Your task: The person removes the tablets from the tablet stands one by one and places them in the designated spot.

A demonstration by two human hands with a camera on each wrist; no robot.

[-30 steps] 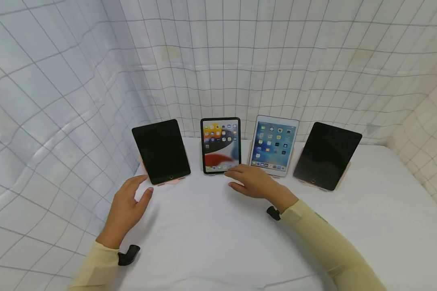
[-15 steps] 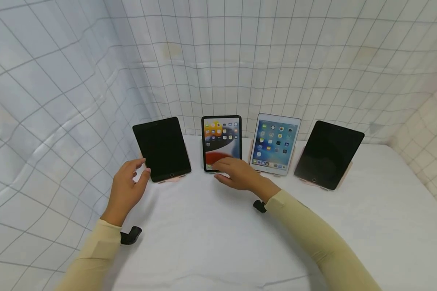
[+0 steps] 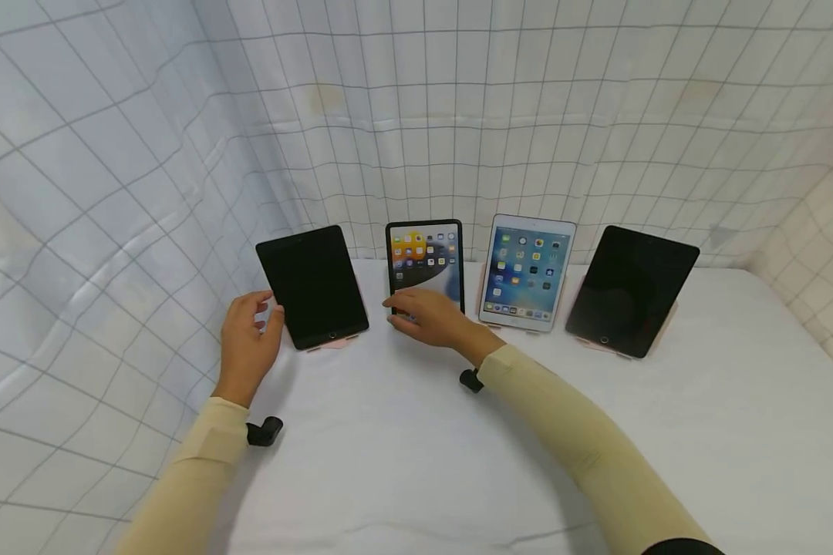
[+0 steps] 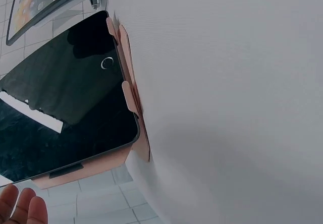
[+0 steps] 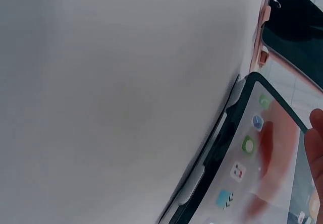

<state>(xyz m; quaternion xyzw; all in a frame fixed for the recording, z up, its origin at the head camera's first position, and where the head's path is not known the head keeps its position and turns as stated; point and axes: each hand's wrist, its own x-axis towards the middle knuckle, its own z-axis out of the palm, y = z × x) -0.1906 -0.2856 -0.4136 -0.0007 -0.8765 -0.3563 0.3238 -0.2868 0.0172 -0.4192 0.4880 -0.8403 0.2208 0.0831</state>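
Note:
At the left stands a tablet with a dark screen (image 3: 312, 285), leaning on a pink stand (image 4: 93, 168). My left hand (image 3: 248, 343) is by its left edge, fingers loosely bent; in the left wrist view its fingertips (image 4: 36, 211) show just off the tablet's side. In front of the lower part of a lit tablet in a black frame (image 3: 423, 258) hovers my right hand (image 3: 426, 317), fingers stretched leftward and hiding the bottom icons. The right wrist view shows its fingers (image 5: 315, 148) near the lit screen; whether they touch it I cannot tell. Neither hand holds anything.
Right of the lit tablet stands a white tablet (image 3: 527, 270) with a lit screen. A further dark tablet (image 3: 632, 293) leans on a stand at the far right. All stand on a white-covered table (image 3: 389, 447), with grid-patterned curtain (image 3: 444, 100) behind and at the left.
My right hand has moved left across the lower front of the black-framed tablet. My left hand has risen a little along the left tablet's edge. The tablets stay in place.

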